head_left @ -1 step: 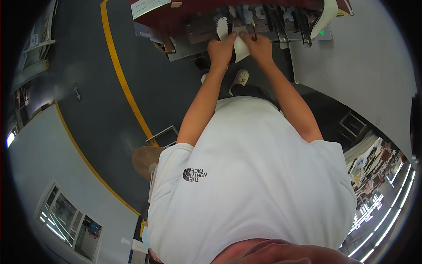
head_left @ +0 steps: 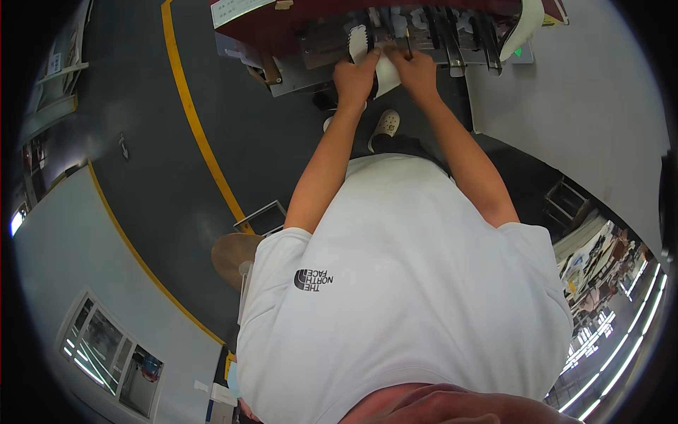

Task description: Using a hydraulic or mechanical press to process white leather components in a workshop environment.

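Head view was filled by a white short-sleeved shirt [head_left: 409, 283] and two bare forearms stretched to the far side. The left hand [head_left: 355, 76] and the right hand [head_left: 417, 71] were both closed on a white curved sheet piece [head_left: 385, 74], pinched at its upper edge and held against the metal rails of a dark red machine [head_left: 282, 28]. The piece was judged only partly fed: its lower part hung free below the rails, so seating was left to be done. Black rods [head_left: 452, 42] stood close on the right, crowding the right grip. A white shoe [head_left: 385, 126] was seen on the dark grey floor [head_left: 176, 141], crossed by a yellow painted line [head_left: 201, 141].
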Motion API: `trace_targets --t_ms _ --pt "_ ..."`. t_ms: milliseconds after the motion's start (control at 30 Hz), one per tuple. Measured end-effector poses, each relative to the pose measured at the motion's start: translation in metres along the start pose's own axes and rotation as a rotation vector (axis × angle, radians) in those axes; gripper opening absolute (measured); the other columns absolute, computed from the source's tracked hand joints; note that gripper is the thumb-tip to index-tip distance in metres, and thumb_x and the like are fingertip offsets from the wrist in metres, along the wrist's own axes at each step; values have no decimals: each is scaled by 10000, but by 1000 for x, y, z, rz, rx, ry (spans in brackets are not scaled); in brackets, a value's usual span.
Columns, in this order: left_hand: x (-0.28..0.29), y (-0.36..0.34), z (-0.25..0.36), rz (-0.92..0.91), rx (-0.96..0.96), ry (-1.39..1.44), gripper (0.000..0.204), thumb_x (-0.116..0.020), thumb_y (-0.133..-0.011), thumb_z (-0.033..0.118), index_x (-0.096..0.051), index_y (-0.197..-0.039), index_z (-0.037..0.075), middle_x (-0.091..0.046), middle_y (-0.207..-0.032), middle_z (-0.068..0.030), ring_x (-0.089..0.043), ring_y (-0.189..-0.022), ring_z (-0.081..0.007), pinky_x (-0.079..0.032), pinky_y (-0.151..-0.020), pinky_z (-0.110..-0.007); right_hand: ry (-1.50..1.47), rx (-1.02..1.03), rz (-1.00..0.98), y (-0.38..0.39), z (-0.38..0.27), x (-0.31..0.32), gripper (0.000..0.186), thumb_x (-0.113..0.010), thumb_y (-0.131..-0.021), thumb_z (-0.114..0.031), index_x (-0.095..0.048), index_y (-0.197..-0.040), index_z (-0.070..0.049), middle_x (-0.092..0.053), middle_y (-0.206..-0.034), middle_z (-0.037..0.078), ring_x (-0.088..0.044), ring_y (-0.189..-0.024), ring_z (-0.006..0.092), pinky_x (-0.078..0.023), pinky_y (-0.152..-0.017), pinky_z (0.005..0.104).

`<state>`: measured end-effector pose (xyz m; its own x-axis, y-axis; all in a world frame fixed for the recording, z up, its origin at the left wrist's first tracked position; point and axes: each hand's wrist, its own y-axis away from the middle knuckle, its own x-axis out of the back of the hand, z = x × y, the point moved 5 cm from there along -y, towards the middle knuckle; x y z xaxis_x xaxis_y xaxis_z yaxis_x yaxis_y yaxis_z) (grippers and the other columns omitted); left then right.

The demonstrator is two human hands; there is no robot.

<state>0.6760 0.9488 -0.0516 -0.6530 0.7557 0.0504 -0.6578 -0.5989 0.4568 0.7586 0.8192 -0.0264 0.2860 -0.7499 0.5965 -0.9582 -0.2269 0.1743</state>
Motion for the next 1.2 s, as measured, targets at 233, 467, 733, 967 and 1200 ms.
trace_targets --t_ms 233,467,733,967,1200 --pt "1 11 17 0 -117 -300 418 -692 -693 375 -679 -860 -7 -670 -796 -184 -655 -770 -336 -500 -720 -385 -11 -32 -55 6 9 -2 479 -617 -772 -470 -649 -672 -3 -603 -582 147 -621 -573 286 -459 -561 374" --pt "2 12 29 57 -214 -405 426 -651 -709 397 -677 -878 7 -652 -795 -217 -637 -785 -376 -496 -715 -411 33 -30 -19 5 3 -2 494 -598 -786 -477 -643 -671 1 -594 -580 164 -617 -581 309 -466 -572 385" --pt "4 2 11 60 -144 -247 362 -684 -720 341 -674 -829 -4 -668 -758 -171 -661 -737 -306 -498 -684 -373 161 7 -22 2 3 6 397 -612 -789 -404 -651 -815 -9 -611 -633 178 -623 -666 363 -476 -640 428" --pt "6 0 -8 -163 -26 -4 345 -705 -749 292 -649 -852 -32 -643 -715 -72 -612 -665 -146 -467 -630 -286 412 559 -4 15 -76 36 317 -547 -835 -168 -546 -1145 -98 -631 -749 193 -613 -728 402 -492 -684 462" --pt "2 7 -2 -175 -118 -153 375 -683 -720 314 -664 -912 -8 -675 -792 -148 -663 -742 -262 -492 -694 -333 636 371 -213 -21 -82 22 279 -518 -801 -170 -669 -1030 -121 -649 -865 209 -631 -832 380 -510 -795 434"
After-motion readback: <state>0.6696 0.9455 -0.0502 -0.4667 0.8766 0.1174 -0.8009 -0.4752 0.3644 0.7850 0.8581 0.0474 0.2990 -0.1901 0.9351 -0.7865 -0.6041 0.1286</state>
